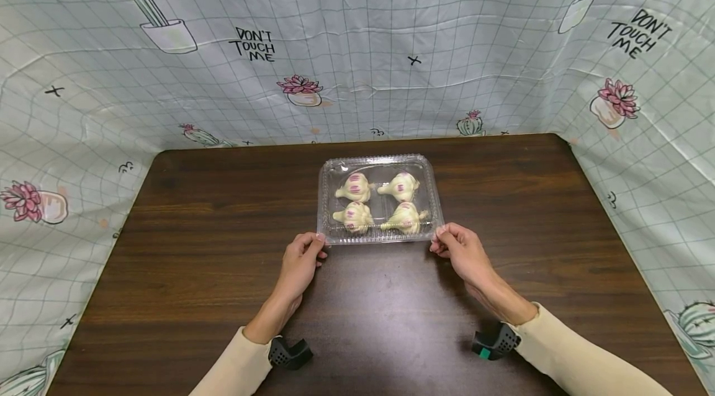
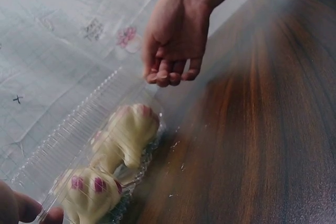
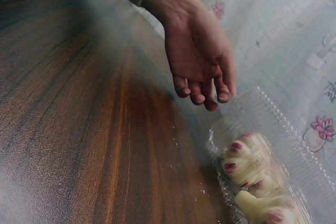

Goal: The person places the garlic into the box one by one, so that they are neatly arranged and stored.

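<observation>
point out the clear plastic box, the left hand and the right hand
clear plastic box (image 1: pixel 380 163), head view, far rim of the lid
left hand (image 1: pixel 300 262), head view, back of the hand
right hand (image 1: pixel 463 250), head view, back of the hand

I see a clear plastic clamshell container (image 1: pixel 380 197) lying flat on the dark wooden counter (image 1: pixel 195 247), its lid closed. Inside sit four pale yellow garlic bulbs (image 1: pixel 357 187) with purple marks, arranged two by two, stems pointing sideways.
</observation>
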A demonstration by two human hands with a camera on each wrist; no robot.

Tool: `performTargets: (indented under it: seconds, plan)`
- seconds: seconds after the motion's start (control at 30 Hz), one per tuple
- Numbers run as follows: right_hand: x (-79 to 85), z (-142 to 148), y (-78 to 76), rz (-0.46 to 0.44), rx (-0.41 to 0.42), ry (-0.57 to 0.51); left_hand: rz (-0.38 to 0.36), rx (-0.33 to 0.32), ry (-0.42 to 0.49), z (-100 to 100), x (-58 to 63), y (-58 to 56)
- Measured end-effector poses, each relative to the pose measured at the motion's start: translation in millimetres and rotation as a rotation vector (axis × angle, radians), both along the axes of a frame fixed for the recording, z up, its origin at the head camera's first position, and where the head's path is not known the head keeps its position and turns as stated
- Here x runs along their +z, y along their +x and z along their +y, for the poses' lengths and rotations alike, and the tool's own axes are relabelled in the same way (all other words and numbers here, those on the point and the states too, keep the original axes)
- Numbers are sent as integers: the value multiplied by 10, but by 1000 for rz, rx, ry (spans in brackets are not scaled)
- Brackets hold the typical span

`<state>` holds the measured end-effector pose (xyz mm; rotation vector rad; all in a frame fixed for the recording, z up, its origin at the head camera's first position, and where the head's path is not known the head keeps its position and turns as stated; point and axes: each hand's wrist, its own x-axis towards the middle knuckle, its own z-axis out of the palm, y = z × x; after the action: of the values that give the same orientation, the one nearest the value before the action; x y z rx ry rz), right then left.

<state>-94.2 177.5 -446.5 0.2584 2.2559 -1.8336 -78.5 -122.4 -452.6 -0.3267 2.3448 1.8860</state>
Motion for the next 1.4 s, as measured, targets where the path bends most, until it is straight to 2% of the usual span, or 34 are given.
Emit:
performTargets:
  seconds: [0.33, 0.57, 0.83, 1.1, 1.4]
  plan:
    - [1, -12, -17, 7, -19, 8, 5, 10, -1, 0, 0, -14]
    - [-9, -17, -9, -14, 19, 7, 14, 23, 8, -1, -1, -19]
    - [-23, -16, -12, -50, 22, -81, -1, 24, 16, -12, -10, -24]
    - [-11, 6, -11, -59, 55, -64, -15, 29, 24, -8, -3, -14]
    - [2, 3, -22, -51, 21, -57, -20, 30, 35, -9, -2, -7]
